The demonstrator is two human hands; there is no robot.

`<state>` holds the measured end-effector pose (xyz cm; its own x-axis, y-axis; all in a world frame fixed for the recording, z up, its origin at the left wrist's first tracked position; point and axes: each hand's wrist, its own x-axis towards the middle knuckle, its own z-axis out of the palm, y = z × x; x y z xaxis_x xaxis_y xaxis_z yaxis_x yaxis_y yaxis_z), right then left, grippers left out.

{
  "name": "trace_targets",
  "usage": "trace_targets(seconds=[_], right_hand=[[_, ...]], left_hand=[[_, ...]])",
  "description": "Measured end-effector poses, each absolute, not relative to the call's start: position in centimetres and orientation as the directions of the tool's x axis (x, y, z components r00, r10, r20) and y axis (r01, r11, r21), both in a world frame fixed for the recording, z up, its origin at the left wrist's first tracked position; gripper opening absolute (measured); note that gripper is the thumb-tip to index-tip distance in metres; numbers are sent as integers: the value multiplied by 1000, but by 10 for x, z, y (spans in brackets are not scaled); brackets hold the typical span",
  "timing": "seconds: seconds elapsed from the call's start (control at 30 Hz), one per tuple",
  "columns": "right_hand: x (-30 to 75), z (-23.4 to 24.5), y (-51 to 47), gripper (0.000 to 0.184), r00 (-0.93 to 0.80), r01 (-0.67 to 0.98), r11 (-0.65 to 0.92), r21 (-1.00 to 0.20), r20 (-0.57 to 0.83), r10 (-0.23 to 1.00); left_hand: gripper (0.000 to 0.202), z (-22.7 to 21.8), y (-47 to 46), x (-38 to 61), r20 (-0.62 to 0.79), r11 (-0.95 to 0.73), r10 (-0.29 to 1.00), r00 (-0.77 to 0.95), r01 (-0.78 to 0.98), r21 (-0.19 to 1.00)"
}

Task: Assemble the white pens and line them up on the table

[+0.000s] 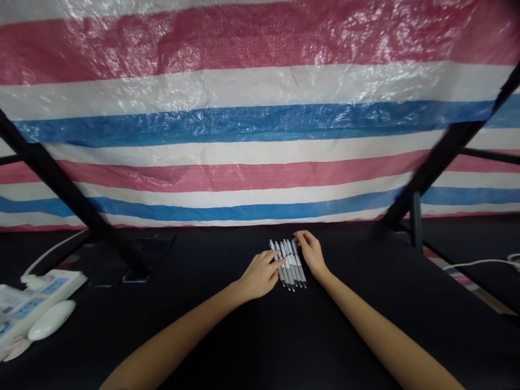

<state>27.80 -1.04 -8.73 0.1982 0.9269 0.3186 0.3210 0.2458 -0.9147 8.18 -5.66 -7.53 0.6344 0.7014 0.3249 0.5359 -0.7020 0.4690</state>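
Pens (287, 264) lie bunched between left hand (260, 275) and right hand (311, 252), both grips loosely apart, fingertips touching them.

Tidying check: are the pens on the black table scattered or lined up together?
Lined up: the pens lie flat, side by side, between the left hand and right hand.

left hand (260, 275) and right hand (311, 253) flank touching pens (287, 264); black table (252, 336)

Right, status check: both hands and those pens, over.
Left hand fingers resting on the row of grey-and-white pens. Right hand touching the row's far end. Black tabletop around them, nothing obstructing.
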Motion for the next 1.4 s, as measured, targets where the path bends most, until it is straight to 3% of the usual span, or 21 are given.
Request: trace_targets(seconds=[0.17, 0.27, 0.37, 0.6, 0.9, 1.23, 1.4], right_hand=[[284, -87, -7, 41, 277, 226, 228, -947, 287, 917], [283, -87, -6, 40, 278, 194, 239, -951, 287, 917], [282, -88, -6, 40, 276, 176, 252, -952, 294, 915], [282, -86, -7, 40, 266, 119, 238, -964, 262, 928], [280, -84, -8, 41, 259, 75, 229, -970, 241, 935], [279, -85, -7, 39, 286, 33, 247, -968, 246, 926], [280, -86, -6, 37, 283, 26, 251, -968, 248, 926]], left_hand=[[45, -75, -55, 77, 352, -668, 724, 593, 478, 569], [38, -73, -50, 52, 375, -597, 781, 500, 422, 682], [28, -71, -44, 15, 369, -525, 846, 386, 479, 703], [18, -71, -32, -59, 400, -412, 896, 191, 689, 596], [19, -75, -29, -65, 451, -445, 868, 210, 733, 514], [28, -74, -29, -68, 382, -413, 863, 330, 897, 158], [27, -67, -36, -61, 441, -498, 784, 436, 867, 29]])
